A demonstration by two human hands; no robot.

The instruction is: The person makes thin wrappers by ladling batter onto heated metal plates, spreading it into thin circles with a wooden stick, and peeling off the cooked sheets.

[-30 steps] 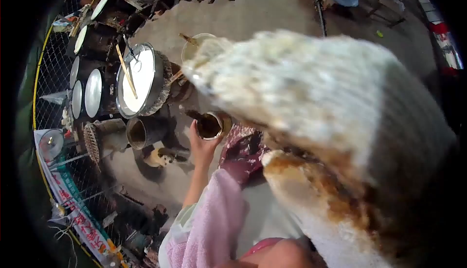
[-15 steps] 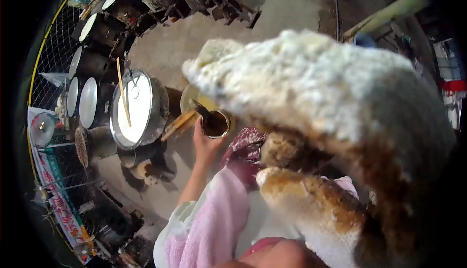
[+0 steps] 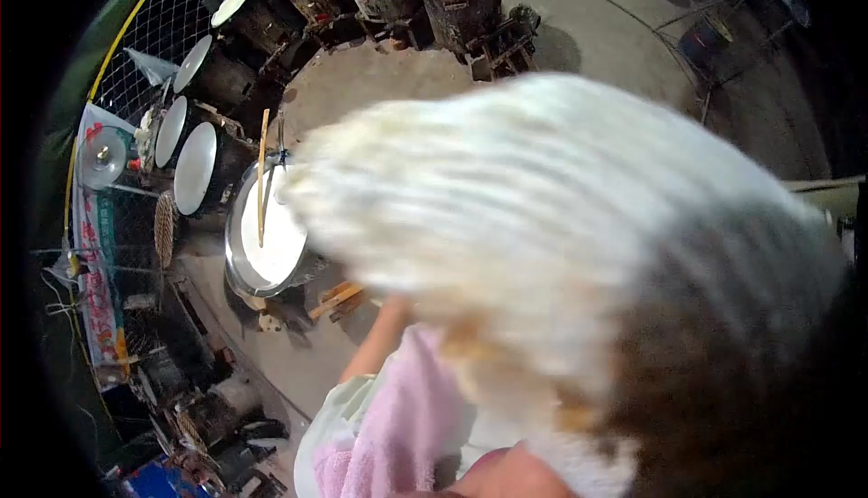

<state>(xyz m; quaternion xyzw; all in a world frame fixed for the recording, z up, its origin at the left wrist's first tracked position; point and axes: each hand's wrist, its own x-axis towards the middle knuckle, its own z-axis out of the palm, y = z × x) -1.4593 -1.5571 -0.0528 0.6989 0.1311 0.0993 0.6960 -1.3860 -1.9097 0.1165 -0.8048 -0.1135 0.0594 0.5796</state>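
Across the foreground, the gloved right hand (image 3: pixel 542 218) is blurred, its grip impossible to tell, and hides the left hand. Beyond stands the basin (image 3: pixel 232 249) with a stick (image 3: pixel 262 177). Seemingly mid-gesture; the next move calls for a clear view.

Right hand (image 3: pixel 533 213), gloved in stained white, blurred: rises close before the camera, grip unreadable. Left forearm (image 3: pixel 377 340), bare below the sleeve (image 3: pixel 339 408): extends forward. Left hand: hidden behind the glove.
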